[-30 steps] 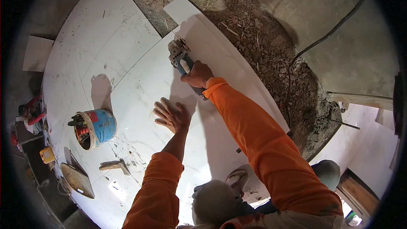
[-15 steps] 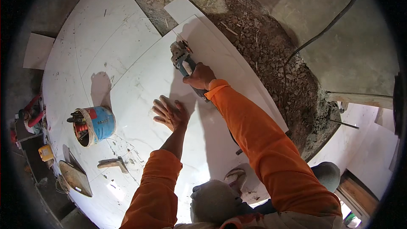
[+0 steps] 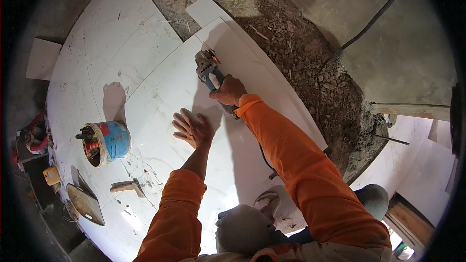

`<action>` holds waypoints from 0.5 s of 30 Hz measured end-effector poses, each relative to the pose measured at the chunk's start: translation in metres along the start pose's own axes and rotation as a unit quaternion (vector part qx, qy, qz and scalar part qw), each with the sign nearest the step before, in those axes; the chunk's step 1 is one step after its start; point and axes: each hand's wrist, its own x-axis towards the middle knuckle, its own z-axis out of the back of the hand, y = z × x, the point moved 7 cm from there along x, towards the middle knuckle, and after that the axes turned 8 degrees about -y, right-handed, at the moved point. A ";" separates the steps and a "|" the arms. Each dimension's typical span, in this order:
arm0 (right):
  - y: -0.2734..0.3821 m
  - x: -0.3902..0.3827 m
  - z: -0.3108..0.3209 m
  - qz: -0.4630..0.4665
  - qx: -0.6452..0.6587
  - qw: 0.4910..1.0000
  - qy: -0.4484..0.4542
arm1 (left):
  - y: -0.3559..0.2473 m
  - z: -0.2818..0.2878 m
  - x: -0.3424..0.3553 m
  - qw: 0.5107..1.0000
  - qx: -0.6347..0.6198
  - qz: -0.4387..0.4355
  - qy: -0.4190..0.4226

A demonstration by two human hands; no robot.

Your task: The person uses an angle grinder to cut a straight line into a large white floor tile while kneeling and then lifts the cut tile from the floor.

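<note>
An angle grinder (image 3: 212, 75) is in my right hand (image 3: 229, 90), which wraps round its body. Its disc (image 3: 212, 56) is at the far end of a large white tile (image 3: 262, 92), on a thin line across it. Whether the disc touches the tile I cannot tell. My left hand (image 3: 195, 128) lies flat on the same tile with fingers spread, near and left of the grinder. The grinder's dark cord (image 3: 264, 156) runs back beside my right forearm.
A blue bucket of tools (image 3: 115, 140) stands on the tiled floor at left, near an angled wooden piece (image 3: 127, 187) and a tilted board (image 3: 85, 204). Broken rubble (image 3: 310, 73) borders the tile at right. A dark cable (image 3: 374, 19) crosses the concrete. My shoe (image 3: 268, 204) is close by.
The grinder has shifted slightly toward me along the tile, and more of its cord shows beside my right forearm. My left hand stays flat. The whole view has moved a little.
</note>
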 end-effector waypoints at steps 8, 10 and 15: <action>-0.005 -0.004 0.001 0.010 -0.016 1.000 0.008 | -0.003 0.000 -0.001 1.000 0.019 0.008 0.017; -0.007 -0.007 0.000 -0.009 -0.010 1.000 0.022 | -0.002 0.002 -0.001 1.000 0.014 0.008 0.020; -0.011 -0.011 -0.001 -0.023 -0.008 0.999 0.028 | 0.001 -0.004 -0.001 1.000 0.011 0.011 0.020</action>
